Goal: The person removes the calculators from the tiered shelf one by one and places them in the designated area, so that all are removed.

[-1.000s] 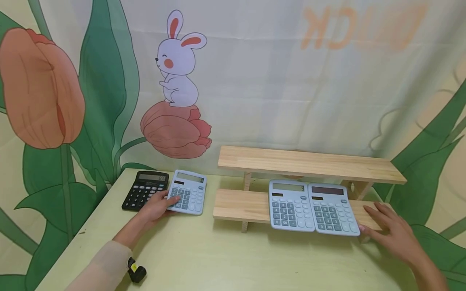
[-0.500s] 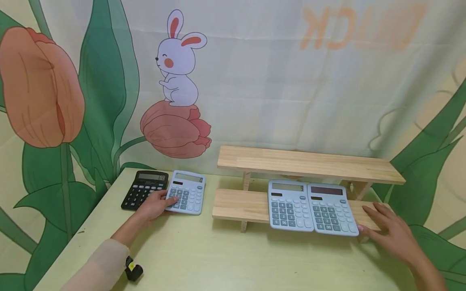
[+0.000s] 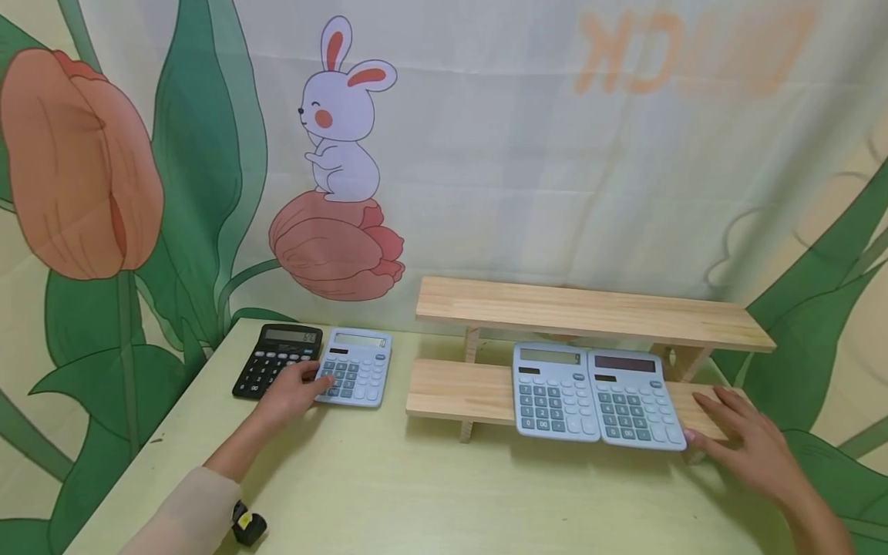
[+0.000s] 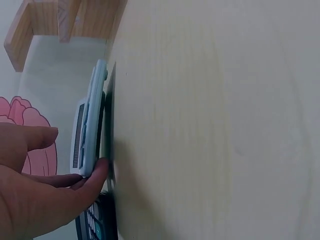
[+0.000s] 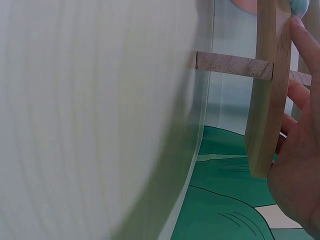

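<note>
My left hand [image 3: 287,397] is at the left edge of a light blue calculator [image 3: 357,370] on the table. In the left wrist view, one digit stands off that calculator's [image 4: 86,135] face with a gap, while other fingertips [image 4: 97,175] touch its edge. A black calculator [image 3: 267,370] lies to its left, partly covered by my left hand. My right hand [image 3: 752,447] rests on the right end of a wooden rack's lower shelf [image 3: 458,389]. Its thumb touches the corner of a second light blue calculator [image 3: 637,401]; another one [image 3: 555,393] lies beside that, both overhanging the shelf's front.
An upper shelf [image 3: 590,312] of the rack runs above and behind the lower one. Behind the table [image 3: 444,493] hangs a printed curtain [image 3: 499,154] with a rabbit and tulips. A small black object [image 3: 250,528] is beside the left sleeve [image 3: 187,512].
My left hand has drawn back slightly left, its thumb now covering less of the calculator's keys. That calculator has shifted a little left. My right hand stays in place.
</note>
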A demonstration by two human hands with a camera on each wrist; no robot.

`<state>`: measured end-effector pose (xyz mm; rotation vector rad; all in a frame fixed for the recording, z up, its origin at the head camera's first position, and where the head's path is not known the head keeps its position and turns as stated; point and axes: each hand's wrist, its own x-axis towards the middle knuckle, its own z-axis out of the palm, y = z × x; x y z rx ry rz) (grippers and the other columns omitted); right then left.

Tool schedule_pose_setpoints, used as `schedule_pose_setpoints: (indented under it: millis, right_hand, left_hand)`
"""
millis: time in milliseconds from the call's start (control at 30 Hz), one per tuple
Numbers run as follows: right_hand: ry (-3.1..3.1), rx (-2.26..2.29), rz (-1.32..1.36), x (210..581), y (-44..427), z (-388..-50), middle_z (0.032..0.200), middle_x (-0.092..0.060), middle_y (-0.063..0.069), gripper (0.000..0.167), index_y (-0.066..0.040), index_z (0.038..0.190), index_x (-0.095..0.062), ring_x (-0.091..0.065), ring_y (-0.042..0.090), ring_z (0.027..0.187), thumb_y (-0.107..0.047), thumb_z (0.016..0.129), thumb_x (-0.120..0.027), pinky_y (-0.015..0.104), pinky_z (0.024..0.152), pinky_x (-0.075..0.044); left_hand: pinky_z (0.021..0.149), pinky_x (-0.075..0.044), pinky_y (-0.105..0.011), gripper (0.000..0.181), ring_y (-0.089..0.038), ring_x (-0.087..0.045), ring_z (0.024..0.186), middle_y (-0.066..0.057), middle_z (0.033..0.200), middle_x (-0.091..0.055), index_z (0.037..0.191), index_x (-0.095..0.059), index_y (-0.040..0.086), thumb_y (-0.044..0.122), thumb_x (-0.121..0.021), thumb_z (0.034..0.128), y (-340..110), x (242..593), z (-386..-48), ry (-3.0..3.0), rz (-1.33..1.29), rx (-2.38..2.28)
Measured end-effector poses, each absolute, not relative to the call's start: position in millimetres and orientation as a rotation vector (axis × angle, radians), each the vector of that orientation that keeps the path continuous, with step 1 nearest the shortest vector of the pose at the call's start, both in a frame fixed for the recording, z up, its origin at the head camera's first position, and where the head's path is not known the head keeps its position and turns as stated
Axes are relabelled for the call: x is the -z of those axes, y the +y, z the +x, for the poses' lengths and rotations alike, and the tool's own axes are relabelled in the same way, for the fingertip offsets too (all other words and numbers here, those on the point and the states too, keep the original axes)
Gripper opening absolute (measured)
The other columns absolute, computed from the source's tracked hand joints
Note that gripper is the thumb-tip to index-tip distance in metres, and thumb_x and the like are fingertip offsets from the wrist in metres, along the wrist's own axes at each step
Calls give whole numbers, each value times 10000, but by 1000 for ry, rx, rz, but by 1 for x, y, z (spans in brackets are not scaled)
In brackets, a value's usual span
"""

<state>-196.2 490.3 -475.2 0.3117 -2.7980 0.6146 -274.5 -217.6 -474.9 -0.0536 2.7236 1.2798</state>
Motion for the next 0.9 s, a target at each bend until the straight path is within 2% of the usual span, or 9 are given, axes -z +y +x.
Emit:
schedule_pose_setpoints:
  millis: [167, 467, 667, 900]
  right_hand:
    - [-2805, -616, 307, 476, 491, -196, 1636, -291, 374, 742, -21, 1575, -472, -201, 652, 1490, -360, 977, -751, 863, 1042, -201]
    - [-2808, -628, 315, 474, 490, -195, 1641, -280, 375, 746, -23, 1581, -463, -188, 641, 1500, -369, 983, -743, 863, 1066, -170]
    - [-2810, -632, 312, 475, 490, -195, 1644, -276, 373, 744, -20, 1581, -462, -175, 626, 1514, -371, 986, -739, 864, 1077, -150]
    - [-2827, -626, 302, 475, 491, -196, 1650, -265, 370, 753, -24, 1591, -447, -157, 610, 1527, -380, 991, -730, 861, 1080, -148]
  left_hand:
    - [1183, -380, -619, 672, -504, -462, 1407, -377, 1527, -447, 1530, -375, -168, 302, -575, 1094, -217, 472, -273, 2717, -71, -1263]
    - [1182, -391, -608, 692, -504, -459, 1424, -388, 1545, -427, 1545, -320, -193, 282, -564, 1105, -215, 473, -267, 2704, -12, -1281]
    - [1146, -437, -608, 674, -509, -488, 1403, -386, 1521, -462, 1540, -352, -177, 278, -577, 1097, -215, 472, -263, 2738, 34, -1287]
    - [1144, -440, -609, 672, -523, -462, 1423, -377, 1553, -428, 1561, -345, -145, 273, -586, 1093, -206, 453, -255, 2821, 140, -1314]
